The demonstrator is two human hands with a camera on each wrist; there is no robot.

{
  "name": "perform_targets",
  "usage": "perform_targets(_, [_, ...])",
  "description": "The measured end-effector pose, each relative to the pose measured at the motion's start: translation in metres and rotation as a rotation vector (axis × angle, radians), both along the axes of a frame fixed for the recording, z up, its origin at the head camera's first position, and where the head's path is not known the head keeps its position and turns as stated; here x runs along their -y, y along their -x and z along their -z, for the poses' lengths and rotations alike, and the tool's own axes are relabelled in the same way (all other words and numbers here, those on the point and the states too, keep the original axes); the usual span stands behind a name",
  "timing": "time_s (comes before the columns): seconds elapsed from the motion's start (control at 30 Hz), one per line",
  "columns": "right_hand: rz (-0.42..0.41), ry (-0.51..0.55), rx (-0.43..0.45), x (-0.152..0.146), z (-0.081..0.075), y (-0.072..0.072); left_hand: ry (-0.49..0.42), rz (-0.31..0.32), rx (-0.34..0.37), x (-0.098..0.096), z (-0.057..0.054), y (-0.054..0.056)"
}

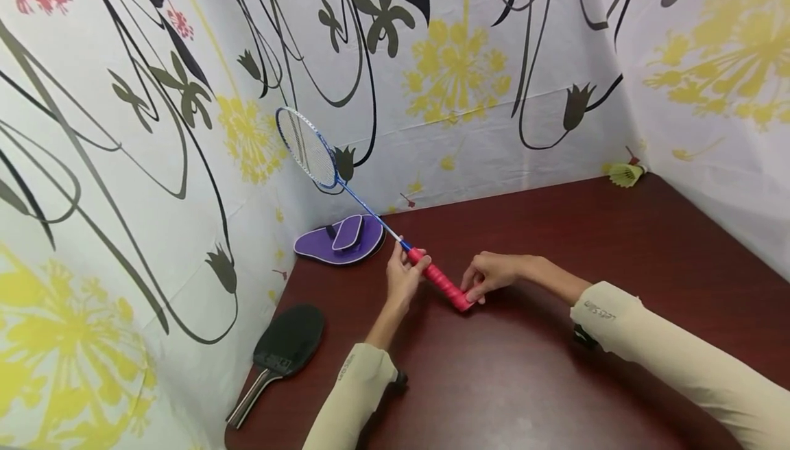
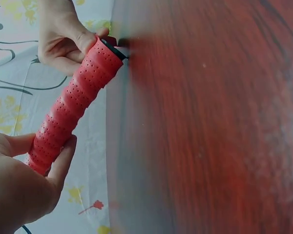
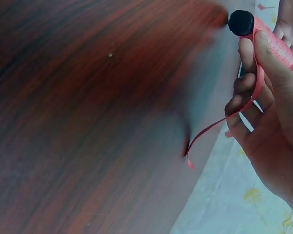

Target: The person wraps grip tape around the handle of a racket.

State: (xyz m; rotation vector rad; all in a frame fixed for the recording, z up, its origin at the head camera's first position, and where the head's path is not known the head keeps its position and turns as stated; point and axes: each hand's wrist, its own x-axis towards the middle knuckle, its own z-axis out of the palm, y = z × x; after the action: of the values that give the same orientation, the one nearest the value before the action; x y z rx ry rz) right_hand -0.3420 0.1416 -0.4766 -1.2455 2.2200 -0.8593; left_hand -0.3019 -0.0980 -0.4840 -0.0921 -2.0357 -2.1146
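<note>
A badminton racket (image 1: 372,212) slants across the head view, its blue-rimmed head up to the left and its handle toward me. Perforated red grip tape (image 2: 78,92) is wound in overlapping turns along the handle. My left hand (image 1: 404,277) holds the handle near the shaft, thumb on one side and fingers on the other. At the butt end my right hand (image 1: 496,271) pinches the tape between thumb and finger. The black butt cap (image 3: 240,23) shows bare in the right wrist view. From there a thin loose strip (image 3: 260,80) hangs past the right fingers, its tail curling down.
A purple paddle case (image 1: 315,241) lies at the table's back left. Nearer, a black table tennis paddle (image 1: 290,340) lies by the left edge. A yellow-green shuttlecock (image 1: 625,174) sits in the back right corner. Flower-printed cloth (image 1: 450,141) surrounds the dark red table (image 1: 555,230).
</note>
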Motion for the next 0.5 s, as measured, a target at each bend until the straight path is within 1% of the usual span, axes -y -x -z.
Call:
perform_targets(0.1, [-0.025, -0.038, 0.021, 0.003, 0.001, 0.0, 0.03, 0.028, -0.013, 0.001, -0.001, -0.002])
perform_targets(0.17, [-0.039, -0.064, 0.035, 0.005, 0.0, 0.0, 0.079, 0.026, -0.024, 0.002, -0.003, -0.002])
perform_targets(0.23, [-0.041, -0.088, 0.04, 0.006, -0.001, -0.001, 0.132, 0.005, -0.027, 0.002, -0.004, -0.002])
perform_targets(0.37, [-0.018, -0.109, 0.036, 0.009, -0.003, -0.003, 0.269, -0.069, -0.043, 0.0, -0.006, -0.002])
perform_targets(0.5, [0.025, -0.097, 0.041, 0.013, -0.001, -0.005, 0.312, -0.105, -0.107, -0.002, -0.005, -0.003])
